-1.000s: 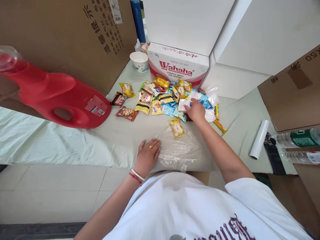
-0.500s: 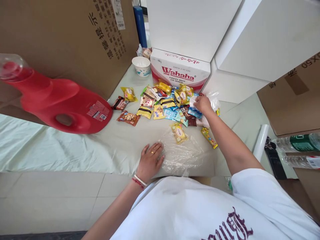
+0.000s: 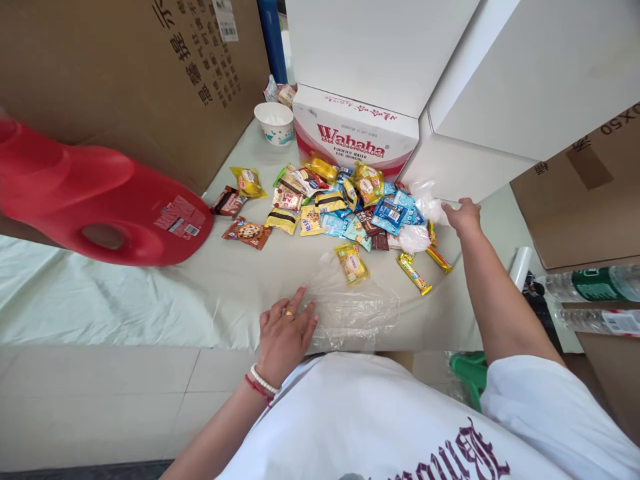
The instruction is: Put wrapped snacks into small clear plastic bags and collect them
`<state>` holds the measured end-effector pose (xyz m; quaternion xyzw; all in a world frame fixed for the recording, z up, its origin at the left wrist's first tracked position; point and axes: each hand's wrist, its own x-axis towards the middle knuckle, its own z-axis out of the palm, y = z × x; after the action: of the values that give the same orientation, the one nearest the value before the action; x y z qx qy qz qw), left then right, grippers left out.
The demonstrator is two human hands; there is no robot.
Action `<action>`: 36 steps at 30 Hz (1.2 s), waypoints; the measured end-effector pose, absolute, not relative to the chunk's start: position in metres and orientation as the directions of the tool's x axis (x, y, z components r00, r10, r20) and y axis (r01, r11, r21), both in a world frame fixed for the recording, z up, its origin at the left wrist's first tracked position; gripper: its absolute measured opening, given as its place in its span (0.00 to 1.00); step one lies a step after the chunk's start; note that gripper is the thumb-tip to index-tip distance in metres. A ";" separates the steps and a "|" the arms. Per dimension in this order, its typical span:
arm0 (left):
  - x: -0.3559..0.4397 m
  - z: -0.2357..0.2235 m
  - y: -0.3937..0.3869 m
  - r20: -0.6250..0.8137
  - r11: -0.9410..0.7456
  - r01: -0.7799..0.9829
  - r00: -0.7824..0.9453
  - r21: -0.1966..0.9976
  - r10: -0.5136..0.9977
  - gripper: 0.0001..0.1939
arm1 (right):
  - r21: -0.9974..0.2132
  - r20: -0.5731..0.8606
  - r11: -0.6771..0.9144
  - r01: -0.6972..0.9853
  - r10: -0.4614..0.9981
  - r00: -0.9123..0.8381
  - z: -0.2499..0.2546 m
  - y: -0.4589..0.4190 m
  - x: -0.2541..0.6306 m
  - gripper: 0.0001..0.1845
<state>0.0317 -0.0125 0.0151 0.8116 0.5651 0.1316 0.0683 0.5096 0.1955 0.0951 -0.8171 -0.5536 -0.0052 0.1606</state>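
My right hand (image 3: 463,217) is at the right of the snack pile, pinching a small white piece (image 3: 449,213) whose kind I cannot make out. Crumpled clear plastic (image 3: 425,200) lies just left of it. My left hand (image 3: 286,333) is open, fingers spread, at the left edge of a flat clear plastic bag (image 3: 353,310). On that bag's far part rests a yellow wrapped snack (image 3: 351,263). Beyond it is a heap of small wrapped snacks, among them a blue packet (image 3: 389,215) and a yellow cookie packet (image 3: 312,221). Two narrow yellow packets (image 3: 415,274) lie apart to the right.
A red detergent jug (image 3: 145,223) lies at the left before a large cardboard box (image 3: 125,87). A paper bowl (image 3: 275,125) and a white-and-red Wahaha box (image 3: 357,137) stand behind the snacks. White boxes (image 3: 500,80) rise at the right, with plastic bottles (image 3: 593,285) farther over.
My right hand has moved right, off the heap, with the white piece, uncovering blue packets. My left hand has shifted slightly left. The view has shifted a little.
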 end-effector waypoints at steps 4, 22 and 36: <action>0.039 0.015 0.003 0.149 -0.389 0.895 0.363 0.218 0.920 0.18 | -0.333 0.292 -0.159 0.929 0.920 0.263 0.087 0.183 0.444 0.20; 0.034 -0.005 -0.003 0.089 -0.422 0.853 0.416 0.307 0.905 0.26 | -0.069 -0.165 -0.158 0.985 0.976 0.145 0.054 0.209 0.317 0.34; 0.033 -0.007 -0.003 0.128 -0.432 0.832 0.414 0.348 0.901 0.24 | -0.312 -0.098 -0.090 0.946 0.993 0.062 0.067 0.194 0.331 0.21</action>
<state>0.0326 -0.0029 -0.0066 0.8329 0.5203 0.1490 0.1158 0.3315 0.1943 0.0669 -0.7240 -0.6696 0.1438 0.0824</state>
